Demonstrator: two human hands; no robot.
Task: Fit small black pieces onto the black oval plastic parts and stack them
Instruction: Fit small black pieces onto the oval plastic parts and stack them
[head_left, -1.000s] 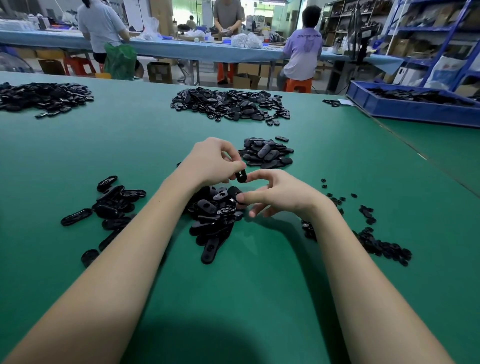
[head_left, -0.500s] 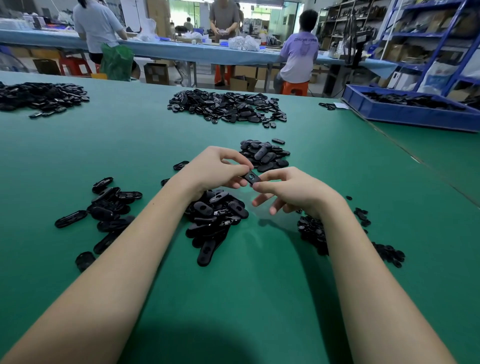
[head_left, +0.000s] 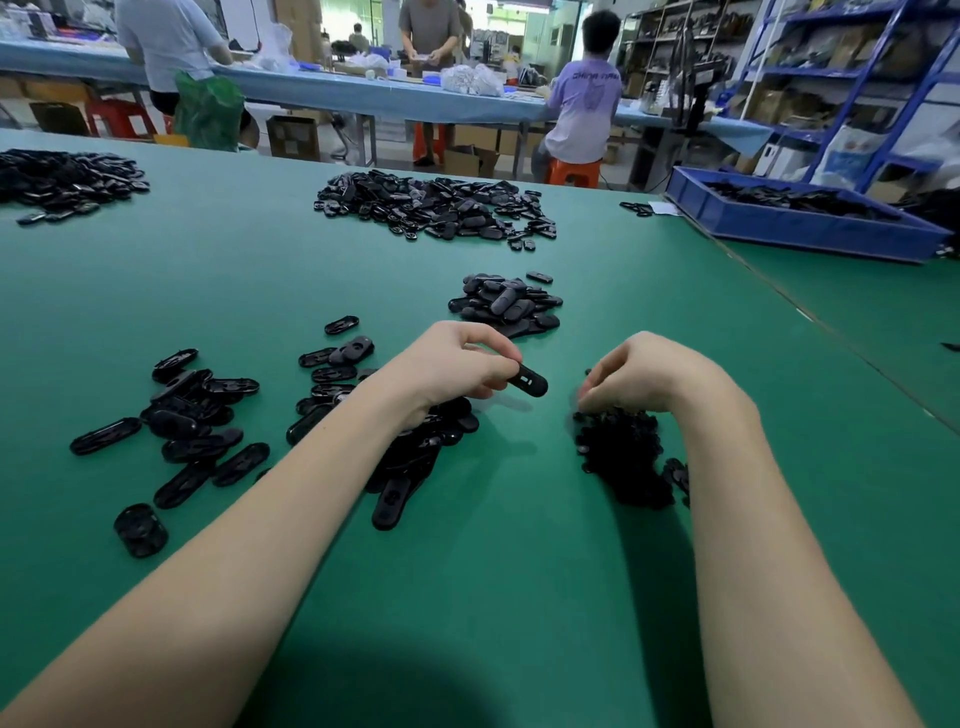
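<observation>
My left hand (head_left: 457, 364) grips one black oval part (head_left: 529, 381) by its end, a little above the green table. Under that wrist lies a heap of oval parts (head_left: 415, 447). My right hand (head_left: 644, 374) hovers with curled fingers over the pile of small black pieces (head_left: 623, 457), its fingertips down at the pile's far edge; whether they pinch a piece is hidden. A stack of oval parts (head_left: 506, 304) sits just beyond both hands.
More loose oval parts (head_left: 192, 421) lie to the left. A big heap (head_left: 436, 208) sits at the far middle and another (head_left: 62, 179) at far left. A blue bin (head_left: 800, 228) stands at the right. People work at a distant bench.
The hands were together on one oval part; now they have parted. My right hand moved right and down to the small pieces, while my left hand keeps the oval part.
</observation>
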